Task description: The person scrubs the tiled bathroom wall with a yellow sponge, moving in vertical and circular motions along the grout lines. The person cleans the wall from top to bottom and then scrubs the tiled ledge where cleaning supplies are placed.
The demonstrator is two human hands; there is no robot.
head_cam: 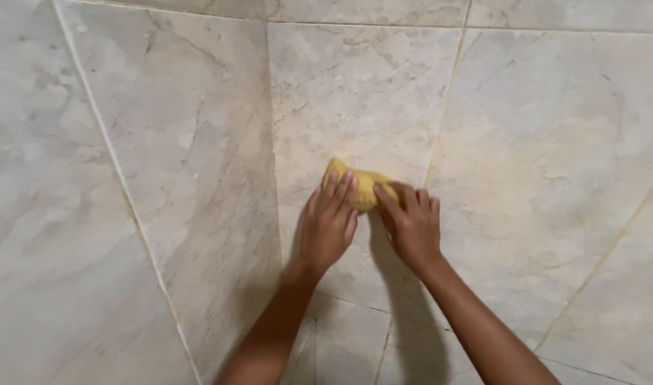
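Two hands press a yellow sponge (pixel 360 187) to a tiled wall (pixel 540 142).
Left hand (pixel 328 227) and right hand (pixel 412 228) hold it with flat fingers; it may slip.

— Where does the head camera stand?
— Behind and above both hands, close, facing a corner of marble-look wall tiles (pixel 540 142).
— How near?
— Arm's reach: the forearms rise from the bottom edge, and the grip sits just below frame centre.
— Another view?
— Only this one.
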